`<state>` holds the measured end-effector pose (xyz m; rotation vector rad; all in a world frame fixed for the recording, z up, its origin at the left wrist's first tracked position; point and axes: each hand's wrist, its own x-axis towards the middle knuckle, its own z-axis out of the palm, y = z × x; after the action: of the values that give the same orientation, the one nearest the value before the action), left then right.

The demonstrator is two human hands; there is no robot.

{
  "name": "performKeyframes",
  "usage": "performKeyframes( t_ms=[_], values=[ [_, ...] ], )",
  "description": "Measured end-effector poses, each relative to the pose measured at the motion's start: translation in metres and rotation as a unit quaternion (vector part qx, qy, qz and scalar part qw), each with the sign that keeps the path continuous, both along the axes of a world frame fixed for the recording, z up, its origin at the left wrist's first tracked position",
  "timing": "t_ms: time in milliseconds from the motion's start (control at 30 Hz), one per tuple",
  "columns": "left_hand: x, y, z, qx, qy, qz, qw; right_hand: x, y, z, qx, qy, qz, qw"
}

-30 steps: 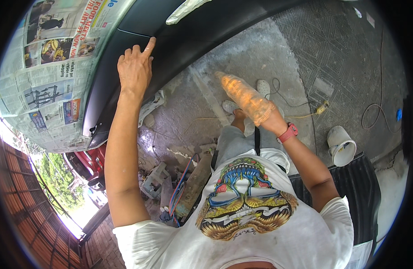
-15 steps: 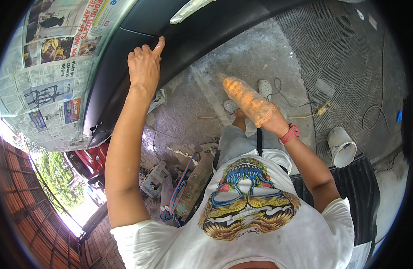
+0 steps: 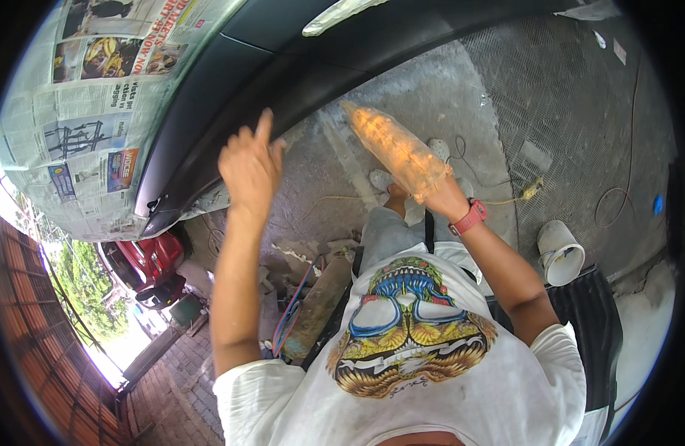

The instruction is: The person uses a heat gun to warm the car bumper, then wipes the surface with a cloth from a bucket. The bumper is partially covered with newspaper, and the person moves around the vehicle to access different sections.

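My left hand (image 3: 250,165) is raised in front of a dark car panel (image 3: 283,82). Its index finger is stretched out, the thumb stands apart, and the other fingers are partly bent; it holds nothing. Whether the fingertip touches the panel's lower edge I cannot tell. At my right hand (image 3: 444,199) is a long, clear plastic bag (image 3: 394,145) with something orange and crinkled inside, pointing up and to the left. The bag hides most of the fingers of this hand, and its contents are not clear. A red watch (image 3: 469,218) circles that wrist.
Newspaper (image 3: 89,134) covers part of the car at left. A white bucket (image 3: 561,253) lies tilted on the concrete floor at right, near a yellow plug (image 3: 533,189) and cords. Blue and red hoses (image 3: 292,308) lie low at left. A red car (image 3: 145,260) stands beyond.
My left hand has come away from the seam in the panel, down toward me. The right hand and the bag have shifted slightly left. The whole view has turned a little.
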<state>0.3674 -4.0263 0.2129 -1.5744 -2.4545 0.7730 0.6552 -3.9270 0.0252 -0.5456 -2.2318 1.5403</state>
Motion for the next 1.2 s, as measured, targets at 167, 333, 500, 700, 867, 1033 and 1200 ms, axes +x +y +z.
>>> performKeyframes(
  t_ms=[167, 333, 500, 700, 867, 1033, 1200],
  values=[
    [0.074, -0.146, -0.082, -0.085, -0.158, 0.232, 0.956, -0.049, 0.022, 0.030, 0.026, 0.010, -0.014, 1.000],
    [0.177, -0.286, -0.130, -0.153, -0.308, 0.458, 0.820, -0.080, 0.041, 0.067, 0.042, 0.101, -0.075, 0.991],
    [0.277, -0.495, -0.221, 0.026, -0.501, 0.783, 0.367, -0.083, 0.055, 0.078, -0.135, -0.037, -0.024, 0.990],
    [0.298, -0.498, -0.242, 0.321, -0.503, 0.721, 0.353, -0.071, 0.049, -0.010, -0.331, -0.141, -0.053, 0.932],
    [0.267, -0.396, -0.230, 0.282, -0.470, 0.667, 0.506, -0.064, 0.050, -0.066, -0.314, -0.245, -0.053, 0.916],
    [0.227, -0.308, -0.206, 0.216, -0.497, 0.572, 0.616, -0.065, 0.018, -0.094, -0.227, -0.234, -0.052, 0.944],
    [0.180, -0.185, -0.149, 0.315, -0.639, 0.467, 0.524, -0.085, -0.038, -0.084, -0.210, -0.183, 0.088, 0.956]
  ],
)
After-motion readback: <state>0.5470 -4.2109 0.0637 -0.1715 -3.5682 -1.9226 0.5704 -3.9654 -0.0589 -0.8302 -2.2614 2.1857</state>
